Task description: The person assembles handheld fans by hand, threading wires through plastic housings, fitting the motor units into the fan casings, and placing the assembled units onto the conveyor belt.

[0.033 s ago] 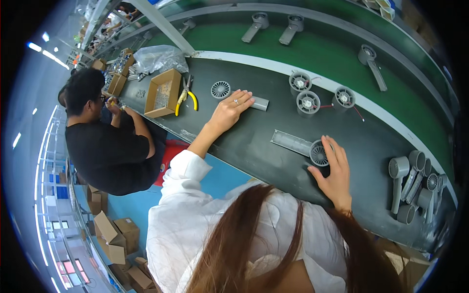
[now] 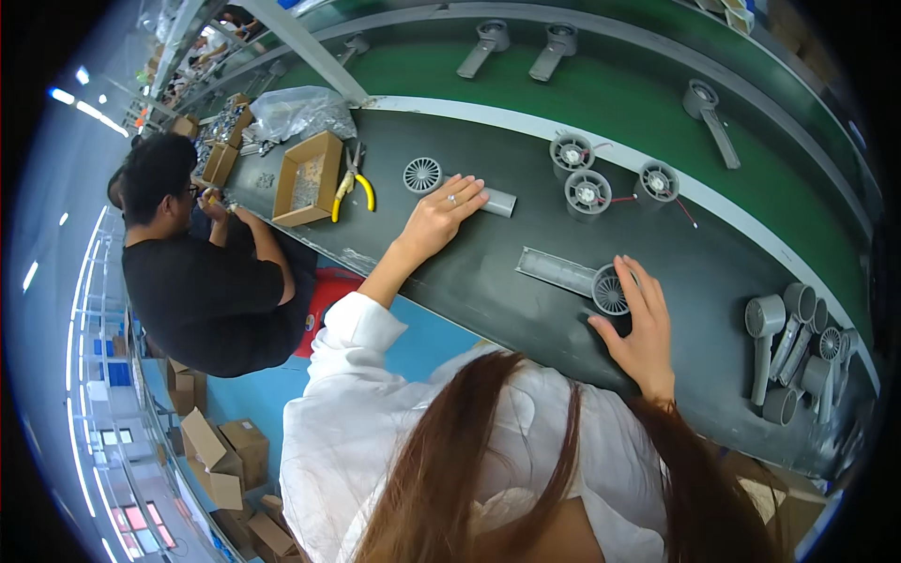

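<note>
My left hand [image 2: 439, 218] reaches out to the dark bench [image 2: 488, 281], fingers laid over a grey tube piece [image 2: 500, 202]. A round grey grille [image 2: 422, 174] lies just left of the fingertips. My right hand [image 2: 640, 328] cups the round grilled head of a grey fan housing [image 2: 610, 291], whose long handle [image 2: 556, 269] lies flat and points left. My white sleeves and long hair fill the lower part of the view.
Three round motor units with red wires [image 2: 588, 192] sit farther back. Several grey housings [image 2: 798, 347] are piled at the right. Yellow-handled pliers [image 2: 354, 183], a cardboard box [image 2: 305, 178] and a plastic bag [image 2: 300, 111] lie left. A co-worker in black [image 2: 197, 281] sits left. The green conveyor [image 2: 610, 94] carries more housings.
</note>
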{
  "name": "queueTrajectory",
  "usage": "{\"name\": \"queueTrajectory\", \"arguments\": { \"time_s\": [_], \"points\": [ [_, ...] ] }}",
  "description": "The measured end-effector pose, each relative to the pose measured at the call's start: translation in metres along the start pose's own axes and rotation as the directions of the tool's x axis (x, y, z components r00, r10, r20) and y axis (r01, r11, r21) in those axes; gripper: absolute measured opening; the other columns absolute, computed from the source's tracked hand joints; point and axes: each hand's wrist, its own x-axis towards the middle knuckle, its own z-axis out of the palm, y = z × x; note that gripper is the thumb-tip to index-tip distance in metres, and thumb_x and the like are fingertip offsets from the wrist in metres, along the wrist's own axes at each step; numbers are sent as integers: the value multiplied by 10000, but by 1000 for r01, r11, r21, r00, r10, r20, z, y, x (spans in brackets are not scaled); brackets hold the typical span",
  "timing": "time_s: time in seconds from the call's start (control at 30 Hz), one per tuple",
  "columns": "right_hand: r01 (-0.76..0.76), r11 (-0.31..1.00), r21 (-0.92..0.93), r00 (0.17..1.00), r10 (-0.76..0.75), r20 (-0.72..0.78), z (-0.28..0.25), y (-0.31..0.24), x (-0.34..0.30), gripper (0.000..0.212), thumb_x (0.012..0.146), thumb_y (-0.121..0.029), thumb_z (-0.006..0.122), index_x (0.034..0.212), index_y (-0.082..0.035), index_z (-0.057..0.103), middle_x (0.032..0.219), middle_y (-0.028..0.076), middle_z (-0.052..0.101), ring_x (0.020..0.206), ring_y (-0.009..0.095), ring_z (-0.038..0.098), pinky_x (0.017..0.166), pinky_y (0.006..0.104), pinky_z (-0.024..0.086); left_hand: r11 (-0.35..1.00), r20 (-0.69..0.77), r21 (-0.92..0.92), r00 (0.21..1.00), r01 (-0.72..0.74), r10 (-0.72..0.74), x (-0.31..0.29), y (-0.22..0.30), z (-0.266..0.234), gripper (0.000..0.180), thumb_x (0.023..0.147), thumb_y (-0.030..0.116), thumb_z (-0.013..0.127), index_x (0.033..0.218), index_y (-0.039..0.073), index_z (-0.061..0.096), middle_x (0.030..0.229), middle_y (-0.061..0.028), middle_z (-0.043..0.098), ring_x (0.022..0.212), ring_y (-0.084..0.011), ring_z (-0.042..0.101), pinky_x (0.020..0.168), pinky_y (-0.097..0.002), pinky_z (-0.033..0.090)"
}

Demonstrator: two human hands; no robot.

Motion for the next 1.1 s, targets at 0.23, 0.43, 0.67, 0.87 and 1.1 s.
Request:
{"name": "queueTrajectory", "arguments": {
  "time_s": [0.23, 0.43, 0.67, 0.87, 1.1],
  "points": [
    [84, 996, 23, 996, -84, -16, -10, 0, 9, 698, 664, -194, 775, 1297, -58, 514, 1324, 145, 479, 1103, 330, 502, 919, 400, 420, 972, -86, -231, 994, 42, -63, 10, 42, -3, 229, 703, -92, 642, 909, -2, 684, 1076, -128, 668, 1058, -294, 623, 931, -388, 499],
    [118, 993, -4, 989, -118, -87, -29, -3, 42, 550, 716, -151, 720, 1227, -28, 561, 1246, 154, 554, 1100, 334, 531, 951, 387, 410, 871, 55, -477, 993, 114, -99, 37, 99, -12, 410, 665, 122, 786, 1035, 12, 650, 1144, -147, 636, 1094, -299, 601, 905, -371, 497],
    [80, 861, -502, 997, -57, 60, 5, -28, 113, 569, 679, -327, 768, 1095, -4, 553, 976, 139, 610, 947, 295, 572, 793, 390, 462, 902, 206, -407, 976, 146, -65, 48, 148, 23, 537, 693, 186, 743, 1164, 7, 558, 994, -136, 602, 930, -308, 589, 797, -390, 493],
    [121, 695, -709, 993, -91, 81, 46, -11, 128, 362, 644, -118, 696, 948, 17, 554, 840, 164, 600, 839, 295, 562, 719, 379, 446, 890, 163, -420, 980, 175, -116, 56, 174, 16, 478, 707, 130, 732, 1140, 5, 571, 931, -130, 587, 855, -312, 580, 744, -389, 492],
    [286, 898, -335, 956, -244, 163, -4, -3, 86, 438, 675, 18, 614, 1106, -22, 548, 1081, 133, 512, 1077, 332, 472, 846, 407, 435, 860, 163, -455, 971, 230, -174, 55, 171, 24, 424, 668, 106, 768, 1053, 16, 614, 963, -144, 631, 874, -336, 602, 751, -397, 490]
  ]
}}
